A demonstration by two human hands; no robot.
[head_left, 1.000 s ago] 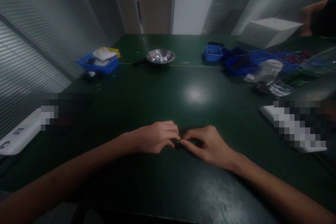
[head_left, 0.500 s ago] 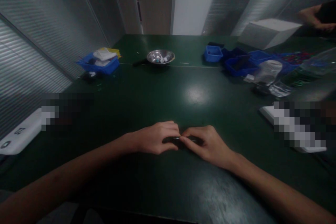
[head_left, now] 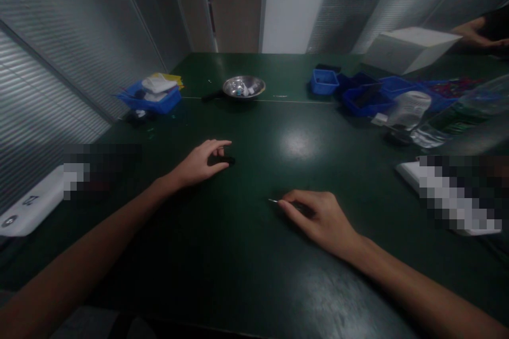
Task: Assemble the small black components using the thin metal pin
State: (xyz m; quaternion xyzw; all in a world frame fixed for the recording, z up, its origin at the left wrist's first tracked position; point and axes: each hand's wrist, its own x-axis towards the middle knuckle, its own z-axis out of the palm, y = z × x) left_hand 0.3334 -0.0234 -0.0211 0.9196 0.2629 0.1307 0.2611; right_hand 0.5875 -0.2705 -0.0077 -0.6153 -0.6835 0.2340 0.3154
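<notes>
My right hand [head_left: 322, 220] is closed low over the green table [head_left: 246, 270], thumb and fingers pinching a slim tool with a thin, shiny metal tip [head_left: 272, 201]. The tip points left; the rest of the tool is hidden inside the hand. Farther forward and to the left is my left hand [head_left: 201, 161], its index finger stretched out. Between its thumb and curled fingers sits a small black cap-like piece [head_left: 228, 160], close to the tabletop. The two hands are well apart.
A steel pan [head_left: 226, 90] with small items stands at the back. Blue bins [head_left: 324, 82] sit at back right, near a plastic bottle [head_left: 433, 127] and white box [head_left: 405, 53]. A filled blue basket [head_left: 170, 101] is at left. Another person's arm [head_left: 473, 34] shows at far right.
My hands have come apart. The left moved forward and left with the black piece, uncovering the metal tip. My right hand stayed nearly in place.
</notes>
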